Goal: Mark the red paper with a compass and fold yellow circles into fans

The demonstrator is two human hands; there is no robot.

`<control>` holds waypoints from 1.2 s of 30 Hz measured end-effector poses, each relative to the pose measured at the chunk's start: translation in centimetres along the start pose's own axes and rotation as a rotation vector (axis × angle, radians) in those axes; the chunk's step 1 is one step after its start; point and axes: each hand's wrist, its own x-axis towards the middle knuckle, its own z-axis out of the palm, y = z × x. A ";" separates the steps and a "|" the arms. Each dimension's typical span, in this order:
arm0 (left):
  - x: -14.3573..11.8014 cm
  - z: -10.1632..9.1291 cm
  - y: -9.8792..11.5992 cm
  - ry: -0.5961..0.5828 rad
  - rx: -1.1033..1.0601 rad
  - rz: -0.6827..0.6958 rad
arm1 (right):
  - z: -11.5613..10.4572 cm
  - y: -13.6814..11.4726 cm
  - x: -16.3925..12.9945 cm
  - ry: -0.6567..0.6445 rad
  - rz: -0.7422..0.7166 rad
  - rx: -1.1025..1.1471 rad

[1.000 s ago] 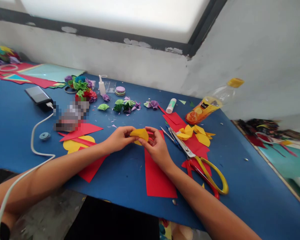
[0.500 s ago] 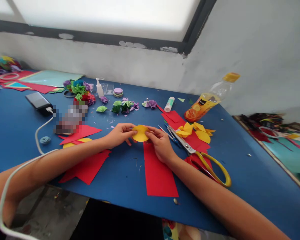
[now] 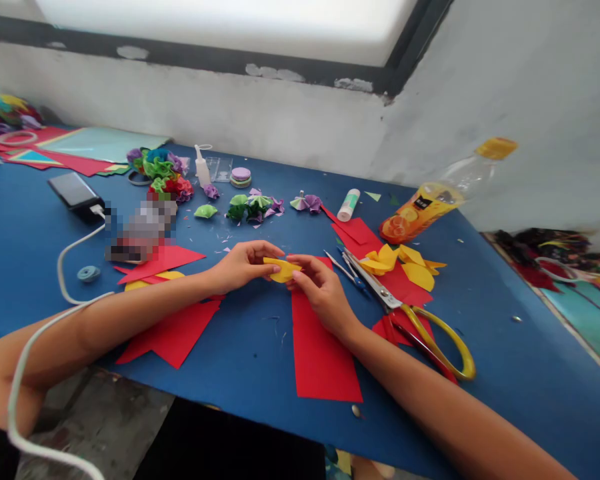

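Observation:
Between my two hands is a yellow paper circle (image 3: 283, 271), its top edge bent over so that it looks like a half-round. My left hand (image 3: 243, 267) pinches its left side between thumb and fingers. On the opposite side my right hand (image 3: 321, 288) grips the edge, thumb in front. A red paper strip (image 3: 325, 360) lies on the blue table under my right hand and wrist. Just right of that hand rest scissors (image 3: 387, 298) with yellow handles and a pair of compasses (image 3: 349, 272). Folded yellow paper pieces (image 3: 380, 259) lie beyond them on red paper.
A juice bottle (image 3: 425, 207) leans at the right, near a glue stick (image 3: 349, 205). Green and purple paper flowers (image 3: 254, 208) lie behind my hands. Red sheets (image 3: 175, 333) lie under my left forearm. A white cable (image 3: 60, 260) runs from a black device (image 3: 77, 195) across that arm.
The yellow circle, flat and facing me before, is now bent over along its top. My fingers have shifted around its edges. The view has turned slightly.

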 end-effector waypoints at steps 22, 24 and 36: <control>-0.2 -0.2 -0.1 0.003 0.034 0.092 | 0.1 0.7 0.2 0.074 0.025 0.045; -0.2 -0.3 -0.1 -0.005 0.033 0.094 | 0.1 0.7 0.2 0.075 0.017 0.047; -0.2 -0.2 0.0 -0.021 0.053 0.089 | -0.1 1.0 0.2 0.054 -0.004 0.054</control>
